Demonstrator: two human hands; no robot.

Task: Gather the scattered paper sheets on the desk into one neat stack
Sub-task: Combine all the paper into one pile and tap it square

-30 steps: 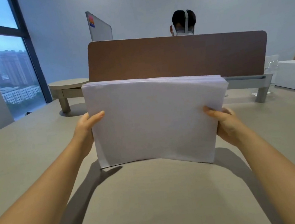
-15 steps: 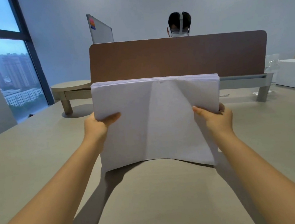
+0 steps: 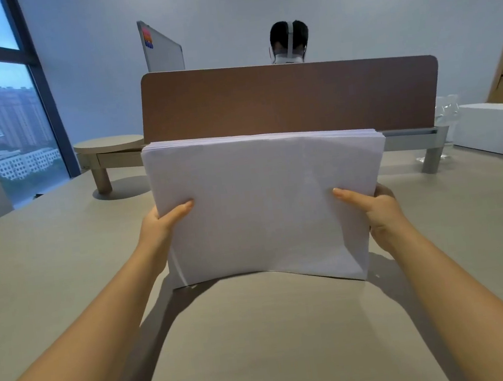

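1. Paper stack (image 3: pixel 264 207): held upright on its long lower edge between the hands, that edge resting on or just above the desk (image 3: pixel 261 345); contact cannot be told.
2. Left hand (image 3: pixel 160 229): grips the stack's left short edge, thumb on the near face.
3. Right hand (image 3: pixel 378 213): grips the right edge likewise.
4. Long axis runs hand to hand; both hands equally near, so squaring probably means tapping straight down.
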